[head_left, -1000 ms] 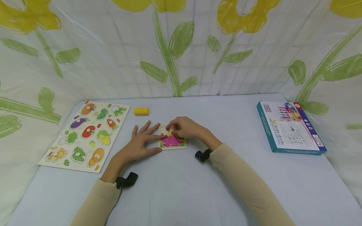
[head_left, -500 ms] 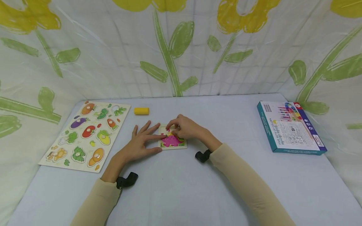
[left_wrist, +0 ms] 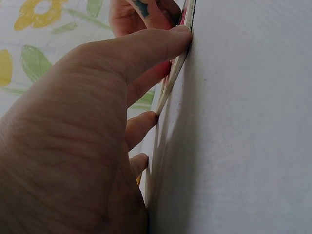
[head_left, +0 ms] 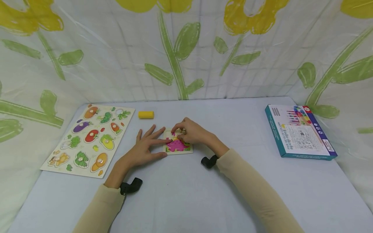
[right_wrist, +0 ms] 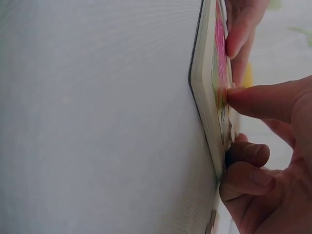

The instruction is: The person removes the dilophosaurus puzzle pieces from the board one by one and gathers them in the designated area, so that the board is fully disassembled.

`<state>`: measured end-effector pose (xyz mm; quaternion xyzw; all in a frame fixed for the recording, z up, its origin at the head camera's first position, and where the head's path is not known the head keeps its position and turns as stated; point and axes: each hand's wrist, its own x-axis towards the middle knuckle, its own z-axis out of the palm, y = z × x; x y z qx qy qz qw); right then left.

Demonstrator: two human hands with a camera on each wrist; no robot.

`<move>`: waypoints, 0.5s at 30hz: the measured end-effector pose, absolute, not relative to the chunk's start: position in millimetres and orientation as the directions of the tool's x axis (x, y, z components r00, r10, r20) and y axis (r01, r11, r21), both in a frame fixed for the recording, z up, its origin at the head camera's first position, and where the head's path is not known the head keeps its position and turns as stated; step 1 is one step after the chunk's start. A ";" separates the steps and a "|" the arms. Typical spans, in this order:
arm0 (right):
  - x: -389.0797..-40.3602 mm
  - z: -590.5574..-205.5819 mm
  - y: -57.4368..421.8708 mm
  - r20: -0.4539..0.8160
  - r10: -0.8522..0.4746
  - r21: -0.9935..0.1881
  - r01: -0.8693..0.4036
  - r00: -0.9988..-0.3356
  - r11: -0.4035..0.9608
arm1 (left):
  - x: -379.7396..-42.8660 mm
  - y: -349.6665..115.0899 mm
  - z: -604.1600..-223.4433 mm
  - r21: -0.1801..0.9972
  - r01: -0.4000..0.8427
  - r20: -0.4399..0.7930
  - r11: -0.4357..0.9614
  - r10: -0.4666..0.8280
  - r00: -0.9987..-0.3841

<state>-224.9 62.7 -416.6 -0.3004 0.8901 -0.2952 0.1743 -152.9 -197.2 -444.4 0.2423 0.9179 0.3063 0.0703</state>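
Note:
A small square wooden jigsaw puzzle (head_left: 177, 146) with a pink dinosaur lies flat on the table, between both hands. My left hand (head_left: 140, 150) has its fingers spread; the index fingertip rests on the puzzle's left part and the thumb touches its lower left edge. Over the upper right part, my right hand (head_left: 194, 131) pinches a puzzle piece with thumb and index finger. In the right wrist view, the thumb (right_wrist: 258, 101) meets the picture face while other fingers curl by the board's edge. The pinched piece is mostly hidden by the fingers.
A vegetable peg puzzle board (head_left: 97, 144) lies to the left. Behind the left hand is a yellow cylinder (head_left: 146, 115). A teal-sided box (head_left: 301, 132) sits at the right. A flower-printed curtain (head_left: 209, 55) borders the table's back edge.
The right hand's knuckles have lifted slightly, with its fingertips at the same spot on the puzzle. My left hand stays in place.

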 end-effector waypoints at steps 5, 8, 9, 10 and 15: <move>-225.6 -417.9 64.8 -0.130 -0.637 -0.643 -0.424 -0.760 0.638 | -152.7 -197.5 -444.8 0.595 0.404 0.021 0.695 0.489 -0.872; -226.7 -418.9 66.2 -0.113 -0.632 -0.652 -0.423 -0.767 0.630 | -152.7 -196.9 -444.5 0.596 0.401 0.018 0.696 0.487 -0.873; -227.2 -419.4 66.6 -0.104 -0.630 -0.655 -0.424 -0.769 0.625 | -152.5 -196.7 -444.4 0.595 0.401 0.017 0.697 0.487 -0.873; -227.4 -419.6 66.9 -0.096 -0.628 -0.658 -0.424 -0.773 0.623 | -152.4 -196.7 -444.1 0.595 0.400 0.015 0.697 0.487 -0.873; -228.2 -420.3 67.6 -0.072 -0.617 -0.660 -0.426 -0.783 0.618 | -152.4 -197.1 -444.2 0.595 0.400 0.013 0.697 0.490 -0.872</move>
